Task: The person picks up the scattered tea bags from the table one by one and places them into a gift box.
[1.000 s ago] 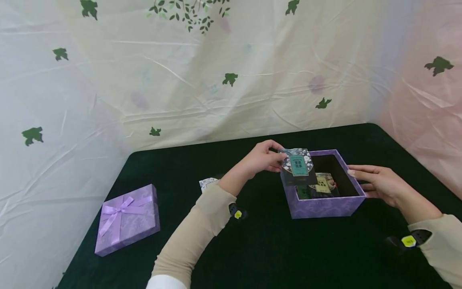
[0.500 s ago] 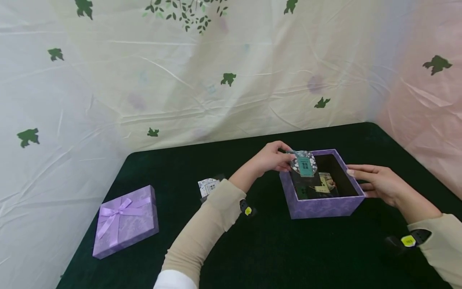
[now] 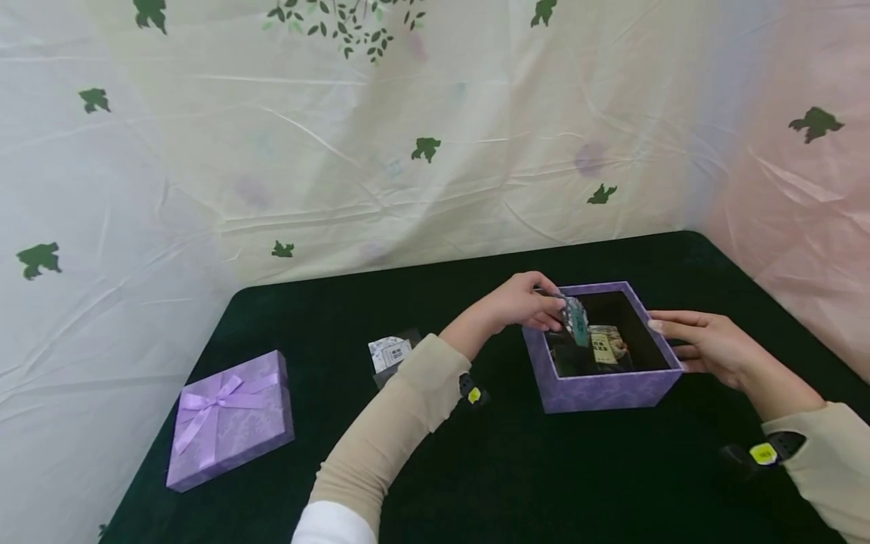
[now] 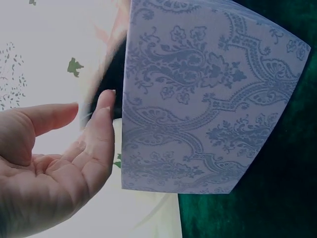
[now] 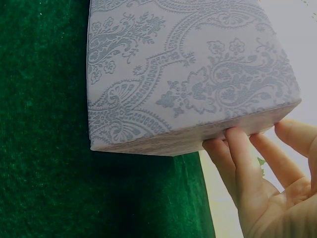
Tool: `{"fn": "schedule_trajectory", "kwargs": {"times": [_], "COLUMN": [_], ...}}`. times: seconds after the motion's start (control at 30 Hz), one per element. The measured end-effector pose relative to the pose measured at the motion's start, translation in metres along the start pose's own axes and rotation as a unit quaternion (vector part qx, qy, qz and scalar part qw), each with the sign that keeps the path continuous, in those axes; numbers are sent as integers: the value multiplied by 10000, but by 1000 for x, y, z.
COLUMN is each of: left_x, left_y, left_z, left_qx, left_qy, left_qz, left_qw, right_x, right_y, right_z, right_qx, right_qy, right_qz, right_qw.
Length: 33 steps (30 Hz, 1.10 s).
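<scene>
A lidless purple patterned box (image 3: pixel 605 393) stands on the dark green tablecloth. My left hand (image 3: pixel 526 306) reaches over its left wall. At its fingertips, inside the box, a dark tea packet with a teal label (image 3: pixel 576 321) stands tilted, seen at a slant. Thumb and fingers of the left hand (image 4: pixel 64 153) are apart in the left wrist view. Beside that packet lies another tea packet with a yellow label (image 3: pixel 605 346). My right hand (image 3: pixel 720 347) steadies the box's right wall, straight fingertips touching it; the right wrist view shows the fingers (image 5: pixel 242 163) against the wall.
A purple lid with a ribbon bow (image 3: pixel 231 415) lies at the left of the table. Another packet with a white floral top (image 3: pixel 390 353) lies mid-table, partly behind the left sleeve. A printed cloth (image 3: pixel 381 174) hangs behind the table.
My left hand has moved right and down, taking the teal-label packet into the box, where it has turned more edge-on. The thumb and fingers have come apart. My right hand stays at the wall.
</scene>
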<state>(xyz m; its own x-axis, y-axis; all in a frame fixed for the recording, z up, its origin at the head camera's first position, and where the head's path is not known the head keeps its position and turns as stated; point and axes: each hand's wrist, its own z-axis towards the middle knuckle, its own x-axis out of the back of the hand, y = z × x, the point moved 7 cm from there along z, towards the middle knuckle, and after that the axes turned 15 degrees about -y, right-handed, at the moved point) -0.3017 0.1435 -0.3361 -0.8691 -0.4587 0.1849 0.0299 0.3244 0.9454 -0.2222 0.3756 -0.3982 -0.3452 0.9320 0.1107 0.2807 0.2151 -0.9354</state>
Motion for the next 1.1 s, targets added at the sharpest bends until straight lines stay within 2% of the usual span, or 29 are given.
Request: {"fn": "schedule_trajectory", "kwargs": {"times": [0.13,0.5,0.67,0.9,1.1], "left_x": [-4,9,20,33,48], "left_y": [1,0,-3,-6,-14], "left_z": [2,-10,-19,-39,-52], "left_qx": [5,37,83,92,155], "left_qy": [-167,64,253,518,677], "left_qz": [-69,129,342,743,993], "left_qw": [9998,9999,9991,9958,9926], "right_x": [1,1,1,2,1], "right_y": [0,0,0,-1,0], "right_z": [-3,-2,-1,-1,-1], "right_qx": [5,-29,-12,5,8], "right_qy": [64,59,36,40,14], "right_qz": [-44,-48,-11,-2,16], "right_qw": [10000,10000,10000,10000,10000]}}
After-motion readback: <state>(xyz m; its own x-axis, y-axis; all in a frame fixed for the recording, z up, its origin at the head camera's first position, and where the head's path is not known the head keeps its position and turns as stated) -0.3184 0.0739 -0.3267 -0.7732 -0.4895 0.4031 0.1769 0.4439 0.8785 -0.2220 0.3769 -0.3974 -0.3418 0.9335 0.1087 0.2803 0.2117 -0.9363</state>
